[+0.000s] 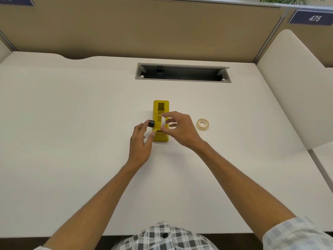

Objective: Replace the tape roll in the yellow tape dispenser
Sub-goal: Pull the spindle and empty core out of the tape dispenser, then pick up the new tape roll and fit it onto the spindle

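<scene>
Left hand (142,139) sits at the left side of the yellow tape dispenser (161,121) and pinches a small black spool core (151,123) between thumb and fingertips. The core is held just clear of the dispenser's left wall, level with its open cradle.

The dispenser lies lengthwise on the white desk (72,123), between the two hands, one short end toward the person.

Right hand (178,129) reaches over the dispenser from its right side. Its thumb and forefinger grip a white tape roll (163,122), held on edge above the cradle. Whether the roll rests in the cradle or is lifted free of it cannot be determined. The remaining fingers are spread loosely.

A second tape roll (202,124), pale and translucent, lies flat on the desk to the right of the right hand, apart from it.

Beyond both hands, a recessed cable tray (182,73) is set into the desk.
</scene>
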`<state>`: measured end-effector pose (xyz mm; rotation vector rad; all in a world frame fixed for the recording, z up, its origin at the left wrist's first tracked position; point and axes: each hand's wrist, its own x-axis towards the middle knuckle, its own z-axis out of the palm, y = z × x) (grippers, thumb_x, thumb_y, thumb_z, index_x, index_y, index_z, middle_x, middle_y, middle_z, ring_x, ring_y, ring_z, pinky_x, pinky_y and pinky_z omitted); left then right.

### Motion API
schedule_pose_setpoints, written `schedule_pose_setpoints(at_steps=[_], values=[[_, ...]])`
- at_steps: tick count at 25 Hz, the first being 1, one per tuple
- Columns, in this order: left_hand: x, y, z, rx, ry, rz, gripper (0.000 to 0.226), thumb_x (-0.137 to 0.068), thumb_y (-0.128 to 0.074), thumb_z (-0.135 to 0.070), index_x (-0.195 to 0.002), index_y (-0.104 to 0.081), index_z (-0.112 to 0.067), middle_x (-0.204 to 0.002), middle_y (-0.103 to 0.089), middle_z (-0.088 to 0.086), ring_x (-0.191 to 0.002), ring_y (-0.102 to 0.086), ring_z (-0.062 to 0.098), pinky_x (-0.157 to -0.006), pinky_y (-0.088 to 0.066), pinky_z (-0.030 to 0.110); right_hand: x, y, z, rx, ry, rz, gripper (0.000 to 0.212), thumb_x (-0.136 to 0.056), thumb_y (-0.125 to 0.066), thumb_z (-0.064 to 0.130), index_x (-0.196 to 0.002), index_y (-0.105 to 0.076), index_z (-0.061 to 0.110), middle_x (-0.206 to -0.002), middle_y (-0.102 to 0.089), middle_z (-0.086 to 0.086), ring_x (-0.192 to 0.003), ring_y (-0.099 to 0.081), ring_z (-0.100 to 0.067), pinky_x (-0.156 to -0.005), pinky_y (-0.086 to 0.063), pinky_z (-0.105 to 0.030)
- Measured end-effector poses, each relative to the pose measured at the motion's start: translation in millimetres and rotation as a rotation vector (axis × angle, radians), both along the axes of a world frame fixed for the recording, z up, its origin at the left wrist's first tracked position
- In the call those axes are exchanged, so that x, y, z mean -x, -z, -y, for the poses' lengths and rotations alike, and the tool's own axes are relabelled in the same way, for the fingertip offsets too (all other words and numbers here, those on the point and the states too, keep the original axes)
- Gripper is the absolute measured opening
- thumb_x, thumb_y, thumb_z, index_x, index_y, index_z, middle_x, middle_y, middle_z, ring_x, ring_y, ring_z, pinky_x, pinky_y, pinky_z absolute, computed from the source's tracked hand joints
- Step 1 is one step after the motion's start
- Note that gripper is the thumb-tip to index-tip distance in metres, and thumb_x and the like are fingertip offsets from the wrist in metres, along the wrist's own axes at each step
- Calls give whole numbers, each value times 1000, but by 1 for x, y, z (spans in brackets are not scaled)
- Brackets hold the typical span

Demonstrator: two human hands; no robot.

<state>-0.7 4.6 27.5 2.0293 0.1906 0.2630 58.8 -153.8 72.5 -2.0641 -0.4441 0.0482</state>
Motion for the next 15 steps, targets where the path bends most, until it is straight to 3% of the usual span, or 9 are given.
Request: schedule_pose_setpoints(at_steps=[5,7,11,15], values=[[-17,-2,-4,88,-55,-45,33,-97,-53,-18,-129,-55,-14,-128,-56,7,-101,-58,14,-70,-44,5,2,-1,3,4,17,14,41,-78,-78,13,-117,-67,15,-115,-69,-1,-92,-69,-10,-80,-61,-32],[-24,-5,-7,131,-65,-49,26,-95,-55,-15,-121,-59,-15,-122,-61,7,-102,-61,21,-76,-47,10,1,-4,4,-1,27,34,41,-78,-79,15,-117,-67,17,-115,-69,0,-92,-68,-8,-78,-60,-32],[-33,-6,-11,180,-90,-85,19,-92,-59,-9,-111,-60,-10,-110,-67,8,-100,-65,27,-89,-55,40,3,-8,7,-15,47,61,40,-78,-80,23,-116,-68,22,-112,-71,5,-92,-67,-4,-75,-59,-32],[-33,-11,-11,169,-105,-47,17,-90,-63,-11,-107,-60,-11,-105,-68,4,-98,-65,23,-82,-53,31,7,-9,11,-57,70,59,38,-79,-79,31,-115,-67,28,-111,-69,11,-94,-66,-2,-74,-58,-31]])
